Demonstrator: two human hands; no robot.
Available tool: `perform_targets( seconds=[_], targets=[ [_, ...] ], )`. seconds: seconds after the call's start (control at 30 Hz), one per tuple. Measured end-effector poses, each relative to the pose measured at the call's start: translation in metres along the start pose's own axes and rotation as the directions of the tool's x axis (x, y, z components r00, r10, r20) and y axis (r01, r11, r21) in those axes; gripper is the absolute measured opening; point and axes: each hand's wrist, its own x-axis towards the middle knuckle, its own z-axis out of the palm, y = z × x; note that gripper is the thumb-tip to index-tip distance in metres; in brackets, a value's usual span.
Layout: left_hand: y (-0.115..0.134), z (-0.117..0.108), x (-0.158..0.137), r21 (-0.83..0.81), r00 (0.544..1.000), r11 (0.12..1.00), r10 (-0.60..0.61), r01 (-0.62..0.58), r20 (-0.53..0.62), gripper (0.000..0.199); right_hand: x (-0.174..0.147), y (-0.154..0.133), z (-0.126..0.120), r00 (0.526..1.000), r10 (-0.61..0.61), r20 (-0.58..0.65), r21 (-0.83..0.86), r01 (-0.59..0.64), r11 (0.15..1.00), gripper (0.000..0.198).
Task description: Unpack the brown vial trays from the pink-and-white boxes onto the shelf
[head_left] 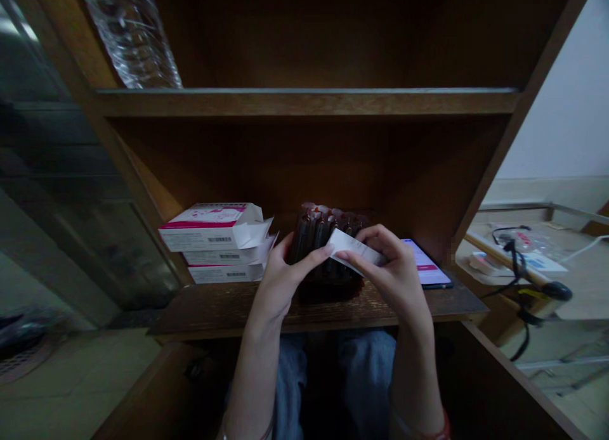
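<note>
A bundle of dark brown, ampoule-like tubes [310,232] stands in front of me near the shelf's front edge. My left hand [281,275] is wrapped round its left side, the fingers partly hidden behind it. The left thumb touches one end of a small white paper slip [354,248] with faint print. Across the front of the bundle, my right hand [392,262] pinches the slip's other end between thumb and fingers. The slip covers part of the tubes.
Left of the bundle are stacked white-and-pink boxes [216,240] with raised flaps. A lit phone [431,269] lies to the right. Above runs a wooden shelf edge [309,104], with a clear plastic bottle [137,40] on it. Cables [518,256] hang at the far right.
</note>
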Motion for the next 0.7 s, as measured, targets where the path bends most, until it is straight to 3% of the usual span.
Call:
perform_targets(
  seconds=[0.13, 0.23, 0.3, 0.37, 0.53, 0.7],
  targets=[
    [-0.002, -0.003, 0.0, 0.04, 1.0, 0.999, -0.013, 0.012, 0.021, 0.038, 0.001, 0.001, 0.002, 0.998, -0.04, -0.056, -0.001, 0.04, 0.999, 0.041],
    [-0.002, -0.003, 0.0, 0.008, 1.0, 1.0, -0.023, 0.023, 0.002, 0.034, 0.003, 0.004, 0.003, 0.965, -0.133, -0.226, -0.16, 0.098, 0.982, 0.06],
    [-0.001, -0.001, -0.001, -0.031, 1.0, 0.999, -0.015, 0.015, -0.023, 0.033, 0.005, 0.006, 0.004, 0.93, -0.142, -0.338, -0.232, 0.064, 0.971, 0.07],
    [-0.001, 0.003, -0.002, -0.081, 0.999, 0.997, -0.002, -0.002, -0.05, 0.034, 0.005, 0.006, 0.006, 0.909, -0.064, -0.412, -0.199, -0.021, 0.98, 0.073],
    [-0.004, 0.013, -0.002, -0.156, 0.991, 0.987, 0.008, -0.029, -0.134, 0.043, 0.003, 0.0, 0.015, 0.908, 0.218, -0.358, 0.099, -0.196, 0.976, 0.051],
    [-0.003, 0.016, -0.003, -0.202, 0.986, 0.979, -0.01, -0.024, -0.168, 0.046, 0.002, -0.011, 0.023, 0.881, 0.261, -0.396, 0.256, -0.167, 0.952, 0.032]
  ],
)
